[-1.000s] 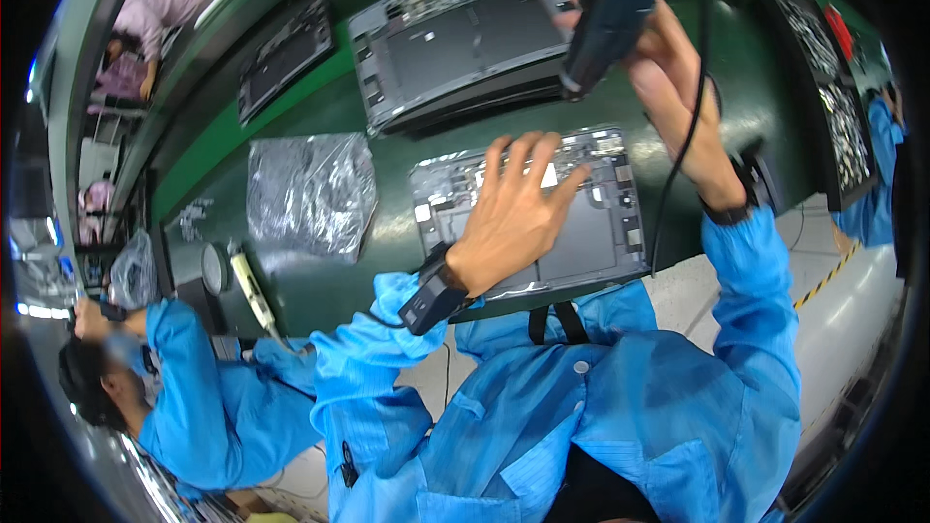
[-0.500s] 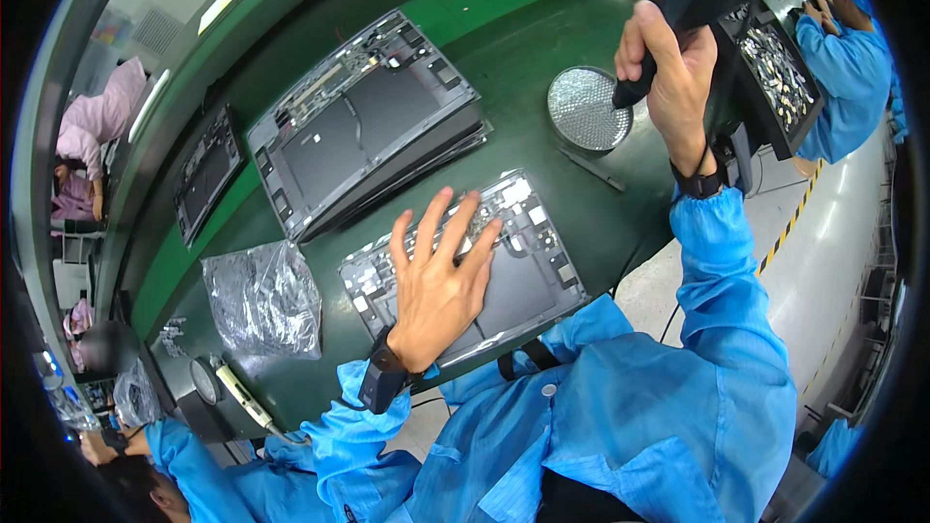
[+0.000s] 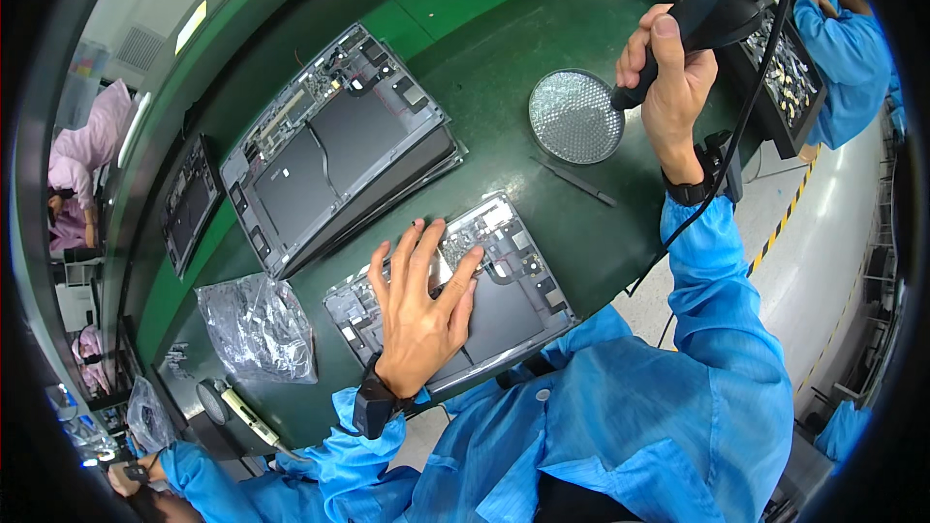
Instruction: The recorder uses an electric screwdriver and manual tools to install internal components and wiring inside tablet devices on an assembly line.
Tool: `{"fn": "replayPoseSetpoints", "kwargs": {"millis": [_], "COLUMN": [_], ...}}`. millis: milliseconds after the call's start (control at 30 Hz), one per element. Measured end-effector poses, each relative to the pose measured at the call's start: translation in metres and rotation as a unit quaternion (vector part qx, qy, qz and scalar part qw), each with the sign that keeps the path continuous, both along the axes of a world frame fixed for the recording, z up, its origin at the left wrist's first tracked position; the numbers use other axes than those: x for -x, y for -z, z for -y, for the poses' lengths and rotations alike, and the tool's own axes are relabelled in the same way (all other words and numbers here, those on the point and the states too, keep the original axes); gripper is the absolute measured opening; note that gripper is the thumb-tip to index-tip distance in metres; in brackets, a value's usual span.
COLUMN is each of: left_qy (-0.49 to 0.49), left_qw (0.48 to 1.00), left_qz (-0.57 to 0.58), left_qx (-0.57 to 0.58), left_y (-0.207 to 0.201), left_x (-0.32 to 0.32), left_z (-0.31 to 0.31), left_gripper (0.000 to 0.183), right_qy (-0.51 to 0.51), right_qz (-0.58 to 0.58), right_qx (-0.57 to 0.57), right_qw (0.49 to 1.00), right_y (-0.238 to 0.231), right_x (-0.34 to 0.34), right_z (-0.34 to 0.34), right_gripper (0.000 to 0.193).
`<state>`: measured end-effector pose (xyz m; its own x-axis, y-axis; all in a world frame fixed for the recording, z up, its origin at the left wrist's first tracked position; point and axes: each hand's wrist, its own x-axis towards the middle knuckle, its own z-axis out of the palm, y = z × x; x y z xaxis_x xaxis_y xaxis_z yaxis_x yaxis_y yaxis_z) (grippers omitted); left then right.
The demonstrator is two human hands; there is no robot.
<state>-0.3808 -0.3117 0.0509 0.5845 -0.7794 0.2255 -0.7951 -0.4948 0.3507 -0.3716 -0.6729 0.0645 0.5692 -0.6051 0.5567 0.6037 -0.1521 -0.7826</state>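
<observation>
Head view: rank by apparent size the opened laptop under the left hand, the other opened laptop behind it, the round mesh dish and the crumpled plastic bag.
1. Far opened laptop
2. Near opened laptop, partly covered by the left hand; fisheye bending makes this ranking unsure
3. Crumpled plastic bag
4. Round mesh dish

Single head-worn fisheye view, close above the green workbench (image 3: 504,48), facing down

Dark green tabletop (image 3: 504,58) with brighter green strip along far edge. Pale grey floor (image 3: 823,232) at right, yellow-black hazard stripe (image 3: 790,213) across it. Ceiling light panel (image 3: 191,27) glowing upper left.
</observation>
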Motion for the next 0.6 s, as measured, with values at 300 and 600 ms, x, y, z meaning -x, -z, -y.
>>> {"fn": "replayPoseSetpoints", "kwargs": {"millis": [300, 600], "left_qy": [-0.003, -0.001], "left_qw": [1.0, 1.0], "left_qz": [0.005, 0.005], "left_qx": [0.007, 0.016], "left_y": [0.0005, 0.0028], "left_x": [0.0009, -0.0013], "left_z": [-0.0002, 0.0005], "left_gripper": [0.047, 0.046], "right_qy": [-0.011, -0.017], "right_qz": [-0.013, -0.002], "right_qx": [0.007, -0.005], "right_qw": [1.0, 1.0], "right_y": [0.0003, 0.0015], "right_x": [-0.0007, -0.0047], "right_z": [-0.0045, -0.0046], "right_gripper": [0.023, 0.02]}}
